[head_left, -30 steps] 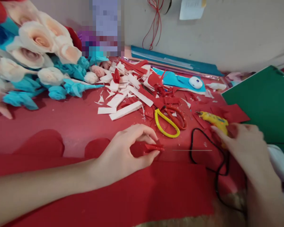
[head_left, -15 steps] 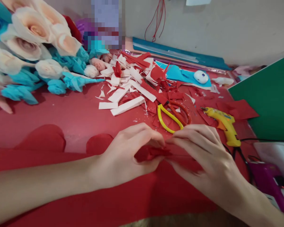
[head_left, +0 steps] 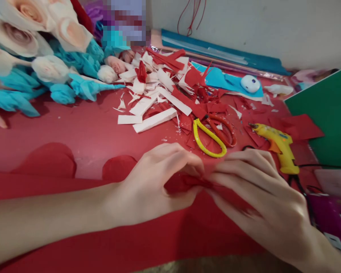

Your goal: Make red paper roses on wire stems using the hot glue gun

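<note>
A small gathered piece of red crepe paper (head_left: 197,181) is pinched between my two hands. My left hand (head_left: 161,182) closes thumb and fingers on its left part. My right hand (head_left: 258,193) grips its right end, fingers pressed together and partly hiding it. Beneath both hands spreads a large red sheet (head_left: 142,242). Just beyond the fingers lie scissors (head_left: 208,140) with one yellow and one red handle loop, their blades covered by scraps. Two rounded red paper petals (head_left: 55,161) (head_left: 118,167) rest at the sheet's far edge on the left.
White and red paper scraps (head_left: 156,102) are heaped behind the scissors. A yellow glue gun (head_left: 278,146) lies on the right with its black cord, near a green board (head_left: 326,117). Cream paper roses (head_left: 19,34) with blue wrappings fill the back left. A white earbud case (head_left: 250,83) sits on blue paper.
The view has shifted slightly. My right hand has turned a little and moved slightly right, and the red paper between my fingers looks more tightly gathered and twisted.
</note>
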`<state>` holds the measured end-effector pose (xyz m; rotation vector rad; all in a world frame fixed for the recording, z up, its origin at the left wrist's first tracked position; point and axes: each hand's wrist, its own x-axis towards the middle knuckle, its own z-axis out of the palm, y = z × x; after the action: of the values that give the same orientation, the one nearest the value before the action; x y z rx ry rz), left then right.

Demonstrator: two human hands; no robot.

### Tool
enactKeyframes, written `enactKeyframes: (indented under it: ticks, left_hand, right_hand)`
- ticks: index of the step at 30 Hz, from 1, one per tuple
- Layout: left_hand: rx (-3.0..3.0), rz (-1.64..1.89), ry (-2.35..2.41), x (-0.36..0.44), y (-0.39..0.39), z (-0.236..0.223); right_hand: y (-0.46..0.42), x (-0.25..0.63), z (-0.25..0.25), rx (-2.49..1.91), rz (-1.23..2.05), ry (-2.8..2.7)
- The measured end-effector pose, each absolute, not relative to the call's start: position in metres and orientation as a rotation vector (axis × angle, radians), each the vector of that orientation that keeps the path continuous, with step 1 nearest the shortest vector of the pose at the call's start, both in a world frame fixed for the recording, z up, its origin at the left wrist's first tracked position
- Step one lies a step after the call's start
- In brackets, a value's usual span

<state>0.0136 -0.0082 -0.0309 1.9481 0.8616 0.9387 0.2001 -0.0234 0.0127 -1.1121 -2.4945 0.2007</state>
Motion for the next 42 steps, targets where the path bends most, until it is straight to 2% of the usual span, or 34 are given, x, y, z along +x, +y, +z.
enactKeyframes:
  ticks: [7,18,25,31,42]
  left_hand:
    - [1.867,0.943,0.862,0.013,-0.009,-0.031]
    - [1.757,0.936,0.857,0.015,-0.009,-0.03]
    - [1.765,0.939,0.841,0.015,-0.008,-0.031]
    - [1.741,0.925,0.843,0.014,-0.009,-0.03]
    - [1.764,0.921,0.834,0.013,-0.009,-0.031]
  right_hand:
    - [-0.027,0.201,0.012,-1.14,0.032,-2.548]
    - [-0.039,0.215,0.005,-1.161,0.086,-2.652]
    - [-0.04,0.215,0.009,-0.999,-0.132,-2.719]
    - [-0.039,0.215,0.008,-1.13,-0.014,-2.632]
    - [-0.037,0.212,0.011,-0.983,-0.115,-2.71]
